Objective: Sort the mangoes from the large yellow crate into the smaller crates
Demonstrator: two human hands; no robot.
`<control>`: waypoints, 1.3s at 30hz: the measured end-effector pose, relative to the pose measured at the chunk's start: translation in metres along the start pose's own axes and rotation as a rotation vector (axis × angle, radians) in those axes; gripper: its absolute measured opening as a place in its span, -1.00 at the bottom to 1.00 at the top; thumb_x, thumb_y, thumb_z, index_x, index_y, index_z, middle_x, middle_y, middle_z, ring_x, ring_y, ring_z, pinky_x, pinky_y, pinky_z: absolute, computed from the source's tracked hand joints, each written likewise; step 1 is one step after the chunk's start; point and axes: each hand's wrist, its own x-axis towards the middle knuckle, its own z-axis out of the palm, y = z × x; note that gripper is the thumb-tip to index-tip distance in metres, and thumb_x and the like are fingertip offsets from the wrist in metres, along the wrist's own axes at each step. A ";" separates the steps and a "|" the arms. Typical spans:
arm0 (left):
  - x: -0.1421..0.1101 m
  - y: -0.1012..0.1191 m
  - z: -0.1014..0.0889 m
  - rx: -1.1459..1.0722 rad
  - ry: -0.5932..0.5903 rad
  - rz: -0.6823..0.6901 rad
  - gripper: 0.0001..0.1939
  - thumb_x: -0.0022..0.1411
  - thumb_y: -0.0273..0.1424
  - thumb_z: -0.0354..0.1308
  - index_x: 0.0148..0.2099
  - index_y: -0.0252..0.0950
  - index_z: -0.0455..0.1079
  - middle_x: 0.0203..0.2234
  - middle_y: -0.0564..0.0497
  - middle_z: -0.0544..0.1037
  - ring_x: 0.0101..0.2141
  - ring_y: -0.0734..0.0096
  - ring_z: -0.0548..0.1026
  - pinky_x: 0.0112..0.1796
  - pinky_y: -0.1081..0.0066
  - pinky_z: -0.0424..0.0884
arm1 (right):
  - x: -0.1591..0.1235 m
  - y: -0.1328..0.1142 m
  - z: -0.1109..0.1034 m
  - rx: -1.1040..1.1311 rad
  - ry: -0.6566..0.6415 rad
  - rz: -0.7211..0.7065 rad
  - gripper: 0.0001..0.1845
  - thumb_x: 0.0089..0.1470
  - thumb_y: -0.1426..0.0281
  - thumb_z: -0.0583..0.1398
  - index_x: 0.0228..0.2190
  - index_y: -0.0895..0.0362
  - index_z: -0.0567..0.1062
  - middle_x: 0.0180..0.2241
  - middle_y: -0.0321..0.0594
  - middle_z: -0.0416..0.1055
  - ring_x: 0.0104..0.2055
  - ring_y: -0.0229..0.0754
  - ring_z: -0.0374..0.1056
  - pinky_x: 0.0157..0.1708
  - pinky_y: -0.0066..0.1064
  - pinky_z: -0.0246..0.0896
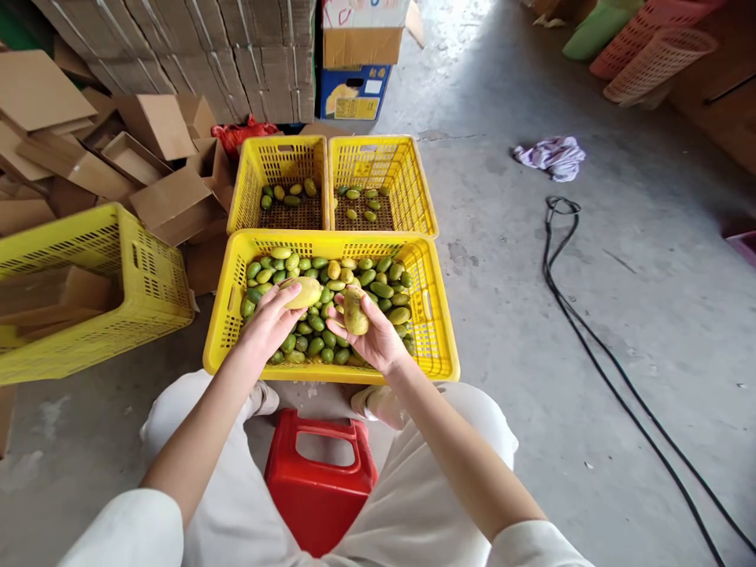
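Note:
My left hand [272, 321] is closed around a pale yellow mango [303, 292], its thumb lying on top. In my right hand [378, 335] sits another mango [355, 312], yellowish with brown specks, gripped by thumb and fingers. Both hands are above a large yellow plastic crate [331, 376], which holds many loose green and yellow mangoes [315, 345]. Behind it, two yellow crates stand side by side. The back left crate [248, 189] has several greenish-yellow mangoes on its floor. Several mostly green ones lie in the back right crate [413, 189].
A red plastic stool [319, 492] is between my legs. At left stands a yellow crate [153, 276] with cardboard inside, near piled cardboard boxes [171, 197]. On the floor at right are a black cable [591, 339] and a crumpled cloth [552, 156]. Stacked cartons [357, 87] stand behind.

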 end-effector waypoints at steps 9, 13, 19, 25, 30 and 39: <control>0.003 0.001 0.000 -0.085 0.006 -0.051 -0.80 0.38 -0.39 0.55 -0.01 -0.25 0.65 -0.19 -0.01 0.70 -0.28 0.46 0.61 -0.33 0.56 0.51 | -0.002 -0.009 0.009 -0.010 -0.051 -0.028 -0.47 0.14 -0.09 0.43 -0.02 -0.02 0.69 -0.13 -0.21 0.67 -0.37 -0.18 0.38 -0.53 -0.41 0.24; 0.002 0.006 0.004 -0.094 0.104 -0.101 -0.87 0.48 -0.31 0.44 -0.04 -0.22 0.61 -0.18 -0.05 0.72 -0.34 0.44 0.59 -0.42 0.55 0.47 | -0.001 -0.009 0.009 -0.003 0.009 -0.064 -0.60 0.11 0.11 0.36 -0.03 -0.06 0.69 -0.01 -0.22 0.72 -0.21 -0.09 0.53 -0.29 -0.28 0.50; -0.003 0.012 0.006 -0.086 0.159 -0.246 -0.78 0.44 -0.33 0.29 0.02 -0.34 0.60 -0.25 -0.18 0.74 -0.42 0.34 0.62 -0.40 0.45 0.57 | -0.001 -0.005 0.007 -0.021 -0.011 -0.105 -0.47 0.03 0.17 0.51 0.05 -0.18 0.62 -0.03 -0.30 0.73 -0.06 -0.04 0.66 -0.12 -0.22 0.63; -0.005 0.012 0.006 -0.230 0.223 -0.212 -0.80 0.46 -0.22 0.29 -0.17 -0.23 0.51 -0.42 -0.01 0.61 -0.45 0.38 0.59 -0.38 0.44 0.62 | -0.003 -0.005 0.008 0.002 0.051 -0.074 -0.25 -0.10 0.18 0.64 0.13 -0.22 0.59 -0.07 -0.35 0.65 -0.10 -0.11 0.59 -0.25 -0.37 0.59; -0.007 0.012 0.006 -0.301 0.249 -0.175 -0.81 0.42 -0.32 0.32 -0.26 -0.18 0.40 -0.46 0.05 0.55 -0.38 0.40 0.63 -0.21 0.41 0.72 | -0.004 -0.007 0.006 0.005 0.047 -0.076 -0.24 -0.10 0.18 0.65 0.14 -0.21 0.61 -0.11 -0.35 0.61 -0.14 -0.16 0.54 -0.44 -0.52 0.41; -0.006 0.013 0.009 -0.180 0.212 -0.186 -0.78 0.31 -0.42 0.46 -0.20 -0.19 0.43 -0.38 0.05 0.58 -0.33 0.40 0.66 -0.29 0.51 0.69 | 0.005 -0.001 -0.006 0.023 0.136 -0.129 -0.53 0.15 -0.14 0.53 -0.11 -0.14 0.67 -0.10 -0.28 0.70 -0.05 -0.02 0.63 -0.22 -0.26 0.62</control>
